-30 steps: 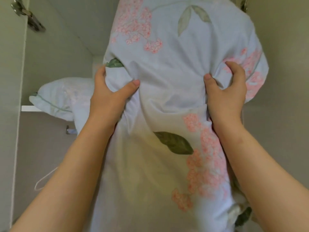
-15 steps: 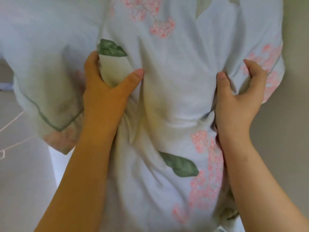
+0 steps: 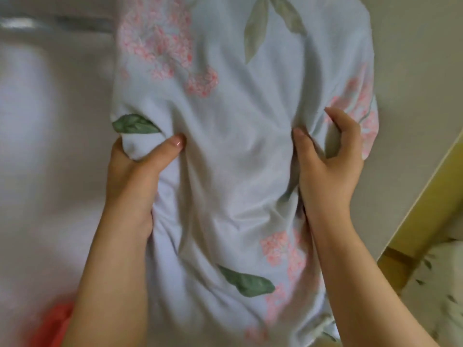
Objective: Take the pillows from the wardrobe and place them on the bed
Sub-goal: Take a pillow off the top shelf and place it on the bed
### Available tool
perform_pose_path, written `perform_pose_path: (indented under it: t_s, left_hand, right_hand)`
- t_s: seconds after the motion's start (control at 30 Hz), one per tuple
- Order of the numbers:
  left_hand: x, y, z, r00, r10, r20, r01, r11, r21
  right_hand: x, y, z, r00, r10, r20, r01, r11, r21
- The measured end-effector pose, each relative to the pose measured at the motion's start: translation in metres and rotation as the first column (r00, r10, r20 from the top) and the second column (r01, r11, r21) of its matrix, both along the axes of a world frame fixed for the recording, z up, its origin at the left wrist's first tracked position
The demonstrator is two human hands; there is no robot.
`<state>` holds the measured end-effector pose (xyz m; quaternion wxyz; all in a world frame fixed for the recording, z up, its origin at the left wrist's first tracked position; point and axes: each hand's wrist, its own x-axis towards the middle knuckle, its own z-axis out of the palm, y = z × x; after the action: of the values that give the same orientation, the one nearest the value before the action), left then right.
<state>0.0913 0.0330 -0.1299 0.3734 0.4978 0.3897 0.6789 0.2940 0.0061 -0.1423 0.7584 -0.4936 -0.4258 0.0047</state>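
Note:
A pale blue pillow [image 3: 235,136] printed with pink blossoms and green leaves fills the middle of the view, held upright in front of me. My left hand [image 3: 135,171] clutches a bunch of its fabric on the left side, thumb pressed into the cloth. My right hand [image 3: 330,161] grips the right side, fingers dug into a fold. The pillow hides whatever lies behind it. No second pillow and no wardrobe shelf are visible.
A blurred pale grey surface [image 3: 45,146] spreads on the left. A yellow-green wooden edge [image 3: 426,201] runs diagonally at the right, with leaf-patterned white fabric [image 3: 441,284] beyond it. Something blurred and red-orange [image 3: 50,324] sits at the bottom left.
The pillow has come out of the wardrobe with both hands keeping their grip. The view has swung away: the shelf and second pillow are gone, and a wooden edge now appears at the right.

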Motion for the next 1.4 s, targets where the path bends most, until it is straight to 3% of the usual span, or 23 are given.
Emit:
perform_pose_path:
  t_s: [0.1, 0.17, 0.3, 0.37, 0.43, 0.53, 0.73, 1.1, 1.4]
  left_hand:
    - [0.03, 0.034, -0.028, 0.987, -0.159, 0.03, 0.162, 0.951, -0.264]
    - [0.04, 0.055, -0.065, 0.951, -0.213, 0.225, 0.277, 0.91, -0.309]
    - [0.098, 0.046, -0.111, 0.957, -0.285, -0.047, 0.213, 0.805, -0.553]
    - [0.13, 0.016, -0.108, 0.902, -0.431, 0.004, 0.329, 0.68, -0.655]
    - [0.146, -0.012, -0.107, 0.881, -0.466, 0.075, 0.39, 0.628, -0.674]
    - [0.151, -0.045, -0.131, 0.885, -0.465, -0.013, 0.34, 0.665, -0.665]
    - [0.188, -0.102, -0.163, 0.877, -0.476, 0.061, 0.376, 0.604, -0.702]
    - [0.287, -0.215, -0.202, 0.839, -0.544, -0.002, 0.393, 0.609, -0.689]
    - [0.368, -0.261, -0.2, 0.646, -0.755, -0.113, 0.466, 0.507, -0.726]
  right_hand:
    - [0.013, -0.029, -0.026, 0.993, -0.112, -0.024, 0.111, 0.992, -0.067]
    - [0.022, -0.048, -0.042, 0.982, -0.186, -0.019, 0.182, 0.977, -0.113]
    - [0.043, -0.081, -0.073, 0.961, -0.275, 0.005, 0.271, 0.946, -0.178]
    - [0.055, -0.097, -0.088, 0.952, -0.305, -0.002, 0.297, 0.93, -0.219]
    - [0.068, -0.113, -0.103, 0.943, -0.33, -0.033, 0.311, 0.914, -0.26]
    - [0.087, -0.139, -0.127, 0.925, -0.37, -0.089, 0.325, 0.889, -0.322]
    - [0.127, -0.191, -0.168, 0.86, -0.479, -0.173, 0.366, 0.817, -0.446]
    - [0.205, -0.318, -0.2, 0.763, -0.607, -0.22, 0.425, 0.729, -0.536]
    - [0.241, -0.408, -0.221, 0.473, -0.811, -0.343, 0.571, 0.579, -0.582]
